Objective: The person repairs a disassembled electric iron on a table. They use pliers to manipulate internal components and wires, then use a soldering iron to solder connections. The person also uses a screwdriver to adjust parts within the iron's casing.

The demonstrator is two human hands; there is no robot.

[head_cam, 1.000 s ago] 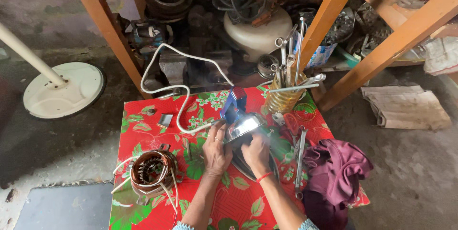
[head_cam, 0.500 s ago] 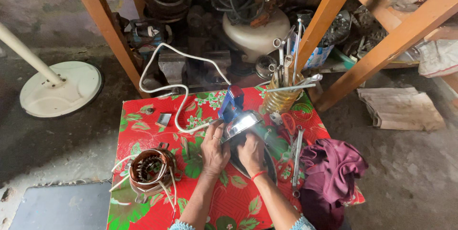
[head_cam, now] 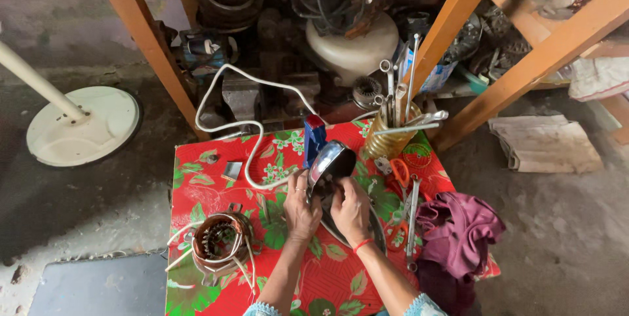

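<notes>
Both forearms reach up from the near edge of the table and draw together toward its middle. The left hand (head_cam: 302, 206) lies back-up, fingers curled forward and closed in a grip. The right hand (head_cam: 350, 211), close beside it, is likewise back-up with fingers bent and gripping.

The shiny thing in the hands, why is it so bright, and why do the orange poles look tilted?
Head view: the curved metal cover, held by the left hand and right hand, mirrors daylight as glare; the wide lens splays the orange beams outward; the top right corner is slightly blurred.
</notes>
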